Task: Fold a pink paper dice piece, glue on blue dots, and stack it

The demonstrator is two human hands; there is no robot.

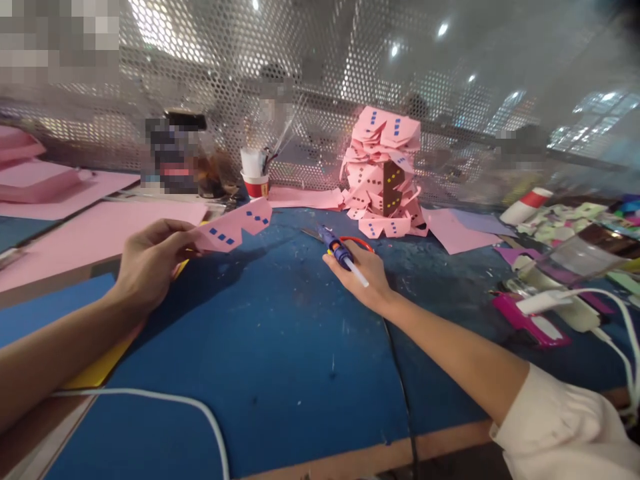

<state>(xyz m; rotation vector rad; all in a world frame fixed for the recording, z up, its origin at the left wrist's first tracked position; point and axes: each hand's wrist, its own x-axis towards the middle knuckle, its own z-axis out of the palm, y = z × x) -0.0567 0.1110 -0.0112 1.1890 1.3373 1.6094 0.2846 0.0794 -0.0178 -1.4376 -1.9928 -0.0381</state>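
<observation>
My left hand [150, 260] pinches the left end of a folded pink paper piece [225, 230] with blue squares on it, held above the table. My right hand [367, 277] is closed around a blue hot glue gun [333, 241], and a white glue stick [357, 272] pokes out of its back end. Just beyond that hand lie scissors [360, 241] with red handles, partly hidden by the hand and the gun. A stacked pink paper structure [370, 177], with blue and yellow squares, stands at the back of the table.
Pink sheets [100, 230] cover the left side. A paper cup [256, 183] holding tools stands near the perforated metal screen [320, 87]. On the right are a magenta item [530, 323], white cables [615, 300] and paper scraps [565, 223]. A black cord [400, 373] crosses the table's front edge.
</observation>
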